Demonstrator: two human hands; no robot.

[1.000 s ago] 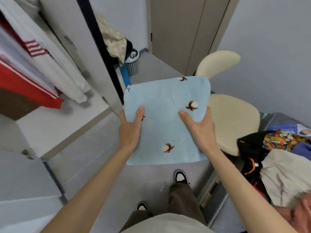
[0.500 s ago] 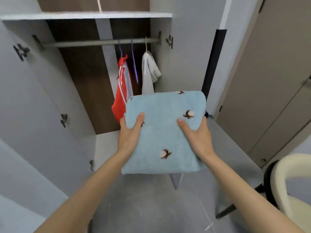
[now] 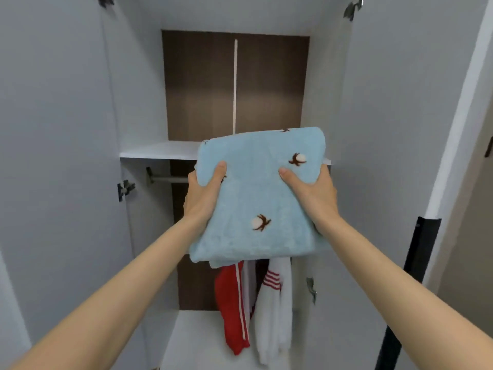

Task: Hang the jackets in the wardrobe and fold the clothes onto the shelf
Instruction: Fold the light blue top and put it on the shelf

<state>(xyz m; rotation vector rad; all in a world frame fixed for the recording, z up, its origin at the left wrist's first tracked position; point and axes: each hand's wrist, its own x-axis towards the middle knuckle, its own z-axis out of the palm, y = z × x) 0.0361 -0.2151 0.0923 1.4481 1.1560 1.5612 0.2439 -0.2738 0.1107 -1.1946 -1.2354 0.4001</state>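
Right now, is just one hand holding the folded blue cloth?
No, the left hand and right hand both grip the cloth by its sides.

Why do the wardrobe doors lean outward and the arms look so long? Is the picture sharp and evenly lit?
Head view: the wide-angle lens splays the wardrobe doors outward and stretches the left arm and right arm toward the corners; lighting is soft and even, with a pale sheen on the brown back panel and shade under the shelf; the blue folded cloth looks slightly fuzzy.
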